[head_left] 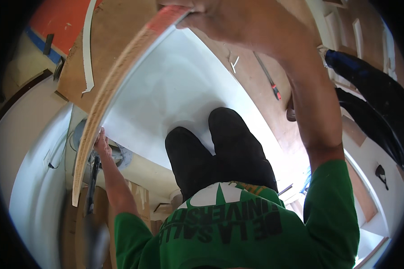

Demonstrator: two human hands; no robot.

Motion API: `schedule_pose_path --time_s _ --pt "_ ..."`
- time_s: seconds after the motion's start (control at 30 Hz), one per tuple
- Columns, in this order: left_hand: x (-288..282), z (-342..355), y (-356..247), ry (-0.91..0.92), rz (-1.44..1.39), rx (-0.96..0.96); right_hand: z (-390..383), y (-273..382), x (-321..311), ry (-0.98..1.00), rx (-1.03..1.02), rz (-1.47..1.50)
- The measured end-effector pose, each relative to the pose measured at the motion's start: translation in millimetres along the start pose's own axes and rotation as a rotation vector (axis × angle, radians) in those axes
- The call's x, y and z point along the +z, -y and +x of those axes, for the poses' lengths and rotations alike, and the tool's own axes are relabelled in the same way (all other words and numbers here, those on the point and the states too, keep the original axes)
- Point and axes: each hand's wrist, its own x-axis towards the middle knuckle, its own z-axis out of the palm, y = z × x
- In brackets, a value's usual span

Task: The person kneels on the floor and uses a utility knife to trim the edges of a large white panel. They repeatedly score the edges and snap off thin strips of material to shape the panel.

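A large white-faced plywood panel [157, 85] stands tilted in front of me, and its long layered edge curves down the left of the view. Red colouring covers the top end of that edge. My right hand [199, 13] is closed over the panel's top end, with its fingers partly cut off by the frame. Lower down on the left, my left hand [103, 144] grips the panel near its edge; part of the fingers is hidden behind it. My knees, in dark trousers [211, 152], are up against or close to the white face.
A brown board [251, 85] lies beyond the panel, bearing a long thin tool with a red-and-black handle [276, 91] and white scraps. Another person's dark-clad legs [368, 76] are at right. A grey round machine [121, 153] sits beside my left hand. An orange sheet [58, 22] lies far left.
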Motion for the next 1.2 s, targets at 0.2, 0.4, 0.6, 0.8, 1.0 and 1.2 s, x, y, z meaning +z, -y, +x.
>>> schedule_pose_path --time_s 0.2,0.4,0.6,0.8,1.0,1.2 --pt "19.7 -15.9 -18.0 -0.11 0.073 0.034 -1.8 -1.7 -4.5 0.034 0.083 -0.036" --pt "24.8 -25.0 -21.0 -0.17 0.101 0.031 -2.8 -12.6 -0.3 0.022 0.001 -0.025" --pt "26.4 -30.1 -26.8 -0.132 0.064 0.041 -6.7 -19.7 3.0 -0.015 -0.053 -0.05" --pt "29.1 -34.3 -26.1 -0.158 0.122 0.029 -15.0 -26.0 4.4 -0.058 -0.097 0.015" --pt "28.2 -39.7 -28.5 -0.111 0.068 0.063 -16.1 -21.8 3.8 -0.056 0.026 -0.075" --pt "8.3 -115.4 -68.4 -0.189 0.095 0.243 -27.6 -24.7 -9.4 -0.018 0.233 0.229"
